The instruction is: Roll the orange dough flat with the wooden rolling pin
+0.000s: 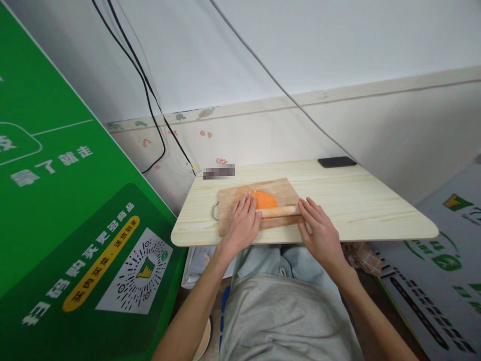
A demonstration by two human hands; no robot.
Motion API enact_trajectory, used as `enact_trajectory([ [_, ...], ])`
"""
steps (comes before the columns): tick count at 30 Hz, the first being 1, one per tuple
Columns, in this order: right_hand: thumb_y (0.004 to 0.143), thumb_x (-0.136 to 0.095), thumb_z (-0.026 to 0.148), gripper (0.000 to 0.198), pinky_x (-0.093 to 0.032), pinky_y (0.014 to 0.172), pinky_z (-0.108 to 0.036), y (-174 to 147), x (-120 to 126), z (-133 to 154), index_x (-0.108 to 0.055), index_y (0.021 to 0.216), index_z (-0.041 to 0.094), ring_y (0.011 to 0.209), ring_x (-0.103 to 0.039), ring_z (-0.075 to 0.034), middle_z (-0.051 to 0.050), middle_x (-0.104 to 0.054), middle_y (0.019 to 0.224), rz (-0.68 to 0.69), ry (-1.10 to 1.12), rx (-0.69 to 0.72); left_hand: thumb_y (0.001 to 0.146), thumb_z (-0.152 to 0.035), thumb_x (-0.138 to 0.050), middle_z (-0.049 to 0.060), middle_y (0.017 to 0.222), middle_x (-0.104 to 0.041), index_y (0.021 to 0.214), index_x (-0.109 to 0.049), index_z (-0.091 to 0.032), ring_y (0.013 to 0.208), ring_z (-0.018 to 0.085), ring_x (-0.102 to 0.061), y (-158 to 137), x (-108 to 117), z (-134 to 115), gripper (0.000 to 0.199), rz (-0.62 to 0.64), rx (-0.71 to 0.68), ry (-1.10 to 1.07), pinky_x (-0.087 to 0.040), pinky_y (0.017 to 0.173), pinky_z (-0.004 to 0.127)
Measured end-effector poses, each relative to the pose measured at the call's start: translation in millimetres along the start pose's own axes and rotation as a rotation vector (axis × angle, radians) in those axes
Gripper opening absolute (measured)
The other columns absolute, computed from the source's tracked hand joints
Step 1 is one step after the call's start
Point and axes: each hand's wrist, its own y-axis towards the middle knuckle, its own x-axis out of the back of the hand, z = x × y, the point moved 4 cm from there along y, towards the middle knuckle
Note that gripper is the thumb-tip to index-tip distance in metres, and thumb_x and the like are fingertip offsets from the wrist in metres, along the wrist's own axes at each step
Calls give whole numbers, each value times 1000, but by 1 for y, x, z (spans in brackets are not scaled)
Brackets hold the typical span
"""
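A wooden rolling pin (281, 211) lies crosswise over the near part of a flattened sheet of orange dough (266, 199). Beneath both is a wooden cutting board (289, 188) with a metal handle on its left side. My left hand (245, 218) covers the pin's left end, fingers reaching forward beside the dough and thumb near the pin. At the pin's right end is my right hand (317, 223), fingers stretched forward on it and thumb below. Both hands have hold of the pin; its ends are hidden under them.
The board rests near the front edge of a pale wooden table (361, 200). A black phone (337, 162) lies at the back right, and a blurred-out dark object (219, 172) at the back left. Cables (150, 95) hang along the wall. A green printed panel (112, 225) stands at left.
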Motion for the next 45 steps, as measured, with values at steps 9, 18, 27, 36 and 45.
enact_trajectory([
  [9,110,-41,32,56,-40,127,-64,8,-3,2,-50,165,24,156,-48,-34,-13,-61,159,26,-47,-21,114,-41,-24,15,171,-46,162,-48,-9,167,28,-30,11,2,4,63,29,-11,3,-25,138,50],
  [18,114,-28,40,59,-34,129,-62,57,-22,-13,-61,152,9,155,-48,-35,-21,-62,156,178,-137,29,116,-43,-23,9,165,-55,159,-55,-20,166,35,-30,53,1,22,59,62,56,33,-27,135,57],
  [27,116,-22,37,57,-37,124,-58,109,-43,-20,-71,134,13,146,-54,-34,-18,-69,148,399,-267,40,109,-30,-38,17,162,-58,158,-54,-12,158,30,-43,99,-15,53,55,125,127,3,-30,133,47],
  [36,115,-24,29,53,-44,109,-36,144,-58,-25,-71,137,18,131,-65,-25,-13,-73,141,561,-350,-79,98,-16,-49,19,145,-71,139,-72,-10,139,29,-64,128,-18,73,47,75,251,-168,-45,122,39],
  [45,115,-23,28,51,-44,107,-39,111,-43,-11,-68,135,16,130,-62,-28,-14,-71,142,475,-412,-81,96,-11,-53,10,125,-82,115,-82,-16,119,21,-74,116,-17,75,36,-49,244,-418,-54,110,29],
])
